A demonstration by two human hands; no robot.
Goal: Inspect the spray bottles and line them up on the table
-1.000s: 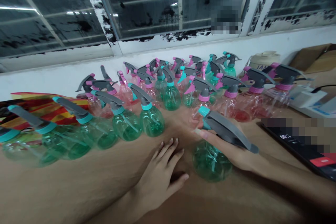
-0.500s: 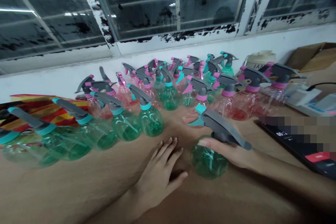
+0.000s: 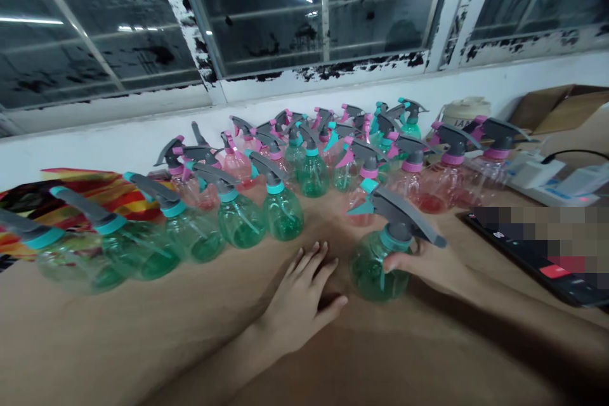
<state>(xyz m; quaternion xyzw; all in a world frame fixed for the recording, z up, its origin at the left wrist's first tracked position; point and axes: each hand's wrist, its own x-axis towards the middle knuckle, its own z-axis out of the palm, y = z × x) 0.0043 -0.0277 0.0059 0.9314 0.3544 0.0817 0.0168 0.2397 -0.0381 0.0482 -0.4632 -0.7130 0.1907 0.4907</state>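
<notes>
On the right, a green spray bottle (image 3: 373,269) with a grey and turquoise trigger head stands upright on the wooden table. My right hand (image 3: 428,263) is closed on it from the right side. The thumb presses on the body just under the collar, and the other fingers are hidden behind the bottle. My left hand (image 3: 304,301) lies flat on the table to the left of that bottle, fingers spread, holding nothing. Nearest to its fingertips is another green spray bottle (image 3: 283,216), the end one of a row of green bottles reaching left.
Behind stand many pink spray bottles (image 3: 451,184) mixed with green ones. A phone (image 3: 528,260) lies at the right, near a power strip (image 3: 561,187) with plugs. A cardboard box (image 3: 556,108) is at the back right. Red and yellow patterned material (image 3: 109,196) lies at the left.
My right thumb has slid down from the bottle's neck onto its body, and the fingers seen beyond the neck are now hidden. The view has shifted slightly; my left hand stays flat.
</notes>
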